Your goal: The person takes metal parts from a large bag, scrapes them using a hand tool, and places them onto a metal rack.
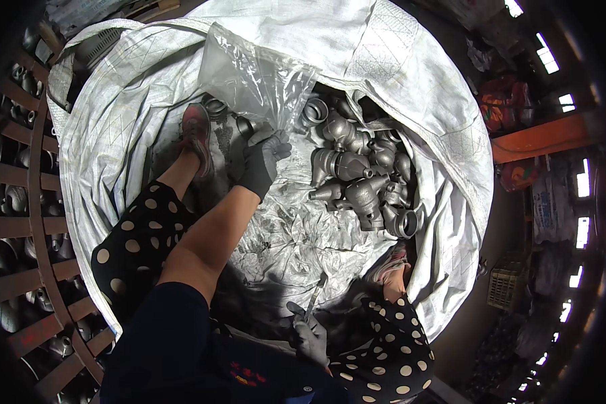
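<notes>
The big white woven sack [135, 87] fills the view, its mouth spread wide and its sides rumpled up all round, and the person stands right inside it, one shoe [196, 133] planted near the sack's far-left side. On the floor of the sack toward its right side lies a heap of grey metal pipe fittings [363, 175], tumbled loosely on each other, some lying on their rounded sides. Up at the far edge hangs a clear plastic bag [252, 74], slack and crumpled, its lower end down by the fittings.

The left hand [262, 158], in a dark glove, is out at full reach, fingers closed in a pinch on the bag's lower edge. The right hand [310, 337], gloved too, is low at the near edge, fingers curled tight round a thin tool [316, 293], looks like a small blade, tip pointing toward the heap.

Risks, as I read it: that film could slip from the gloved pinch or tear on a fitting's edge. The heap could shift and roll onto the foot. And the blade so close to the leg could nick cloth or sack.
</notes>
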Demonstrator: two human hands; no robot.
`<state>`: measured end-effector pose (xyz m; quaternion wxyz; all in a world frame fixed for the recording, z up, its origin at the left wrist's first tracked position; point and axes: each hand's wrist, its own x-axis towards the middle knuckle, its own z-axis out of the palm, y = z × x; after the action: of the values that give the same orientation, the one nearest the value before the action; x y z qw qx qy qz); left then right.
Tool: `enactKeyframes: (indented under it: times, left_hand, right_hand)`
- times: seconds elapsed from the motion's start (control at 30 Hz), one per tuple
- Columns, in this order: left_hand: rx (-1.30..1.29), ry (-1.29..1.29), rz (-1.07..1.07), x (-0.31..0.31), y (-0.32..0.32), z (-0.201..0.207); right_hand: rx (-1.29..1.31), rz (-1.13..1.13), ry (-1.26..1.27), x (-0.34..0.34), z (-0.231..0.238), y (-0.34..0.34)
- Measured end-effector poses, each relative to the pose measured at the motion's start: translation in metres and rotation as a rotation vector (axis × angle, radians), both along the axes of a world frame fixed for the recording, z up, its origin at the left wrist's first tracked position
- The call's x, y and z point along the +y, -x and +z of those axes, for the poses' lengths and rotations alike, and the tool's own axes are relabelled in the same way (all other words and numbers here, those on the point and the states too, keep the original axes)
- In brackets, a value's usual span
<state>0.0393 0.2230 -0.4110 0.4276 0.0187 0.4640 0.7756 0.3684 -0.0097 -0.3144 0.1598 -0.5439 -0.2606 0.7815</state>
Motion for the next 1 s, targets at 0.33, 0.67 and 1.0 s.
enactKeyframes:
  times: [0.33,0.67,1.0]
  left_hand:
    - [1.138,0.223,0.157,-0.041,0.153,-0.165]
    - [1.777,1.291,-0.502,0.001,0.140,0.046]
    - [1.448,1.055,-0.363,0.010,0.162,0.006]
  right_hand:
    - [0.032,0.078,0.047,-0.002,0.003,0.013]
    - [-0.137,-0.002,0.007,0.020,-0.003,0.020]
    - [-0.241,0.019,-0.037,0.023,0.008,0.027]
